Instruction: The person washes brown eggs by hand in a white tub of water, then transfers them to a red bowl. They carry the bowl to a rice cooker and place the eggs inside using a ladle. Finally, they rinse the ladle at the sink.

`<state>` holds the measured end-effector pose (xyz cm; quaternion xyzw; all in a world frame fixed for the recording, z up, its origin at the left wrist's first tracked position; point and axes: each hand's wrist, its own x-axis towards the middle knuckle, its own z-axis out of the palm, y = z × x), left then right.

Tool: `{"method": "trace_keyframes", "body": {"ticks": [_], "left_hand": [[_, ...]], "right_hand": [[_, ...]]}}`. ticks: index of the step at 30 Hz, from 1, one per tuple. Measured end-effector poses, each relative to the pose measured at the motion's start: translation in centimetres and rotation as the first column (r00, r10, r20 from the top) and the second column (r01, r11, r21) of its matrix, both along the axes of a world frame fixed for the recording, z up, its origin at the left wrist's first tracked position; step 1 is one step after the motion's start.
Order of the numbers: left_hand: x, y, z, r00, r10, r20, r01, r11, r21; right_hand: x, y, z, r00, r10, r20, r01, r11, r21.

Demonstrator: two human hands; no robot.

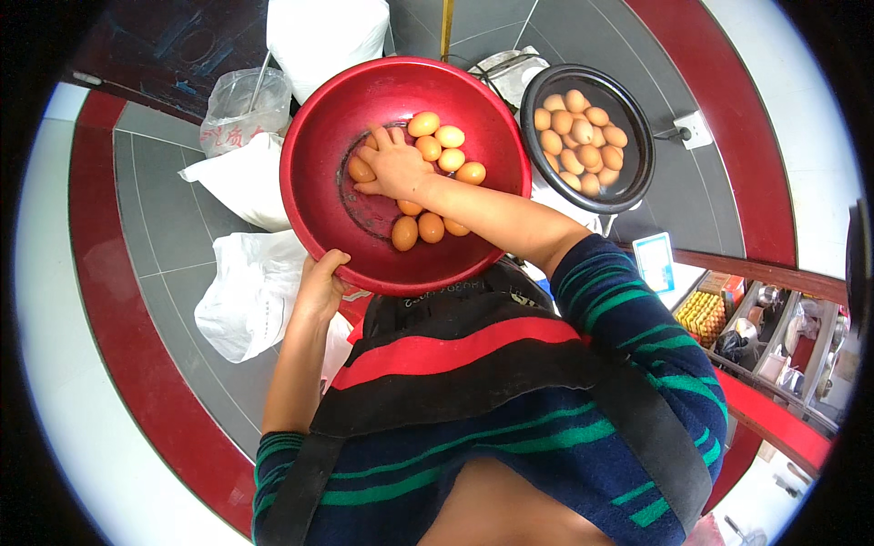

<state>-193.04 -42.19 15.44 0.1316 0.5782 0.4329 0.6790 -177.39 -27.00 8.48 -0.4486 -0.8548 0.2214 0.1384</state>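
A large red basin [471,95] lies in front of me with several brown eggs [431,227] in it. My left hand [324,283] grips its near left rim, thumb over the edge. My right hand [395,164] reaches down inside with fingers spread, touching a brown egg [360,169] at the left of the group; whether it grips that egg I cannot tell. More eggs lie right of this hand and below the wrist, some partly hidden by the forearm. To the right, a round black-rimmed pot [645,160] holds many brown eggs [588,157].
White bags [249,293] and a clear plastic bag [235,102] stand left of the basin, with a large white sack [328,41] behind. A wall socket [695,130] with a plug is at right. Beyond my right arm are an egg tray [701,315] and compartments with utensils.
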Motion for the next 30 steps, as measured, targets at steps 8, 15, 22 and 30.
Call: {"method": "trace_keyframes", "body": {"ticks": [8,15,22,30], "left_hand": [[-0.3,-0.1,-0.2,1.0,-0.031,-0.002,0.031,0.999,-0.007],[-0.7,0.2,-0.2,0.999,-0.04,0.02,0.04,0.999,-0.009],[-0.7,0.3,-0.6,0.998,-0.019,0.066,0.017,1.0,0.026],[-1.2,0.2,-1.5,0.997,0.036,0.065,-0.035,0.999,-0.012]], "right_hand": [[0.1,1.1,0.4,0.98,-0.119,-0.161,0.088,0.979,-0.186],[-0.4,1.4,0.0,0.974,-0.159,-0.164,0.129,0.976,-0.177],[-0.5,3.4,-0.1,0.882,-0.378,-0.281,0.261,0.889,-0.377],[10.1,6.3,6.6,0.373,-0.665,-0.647,-0.26,0.595,-0.761]]}}
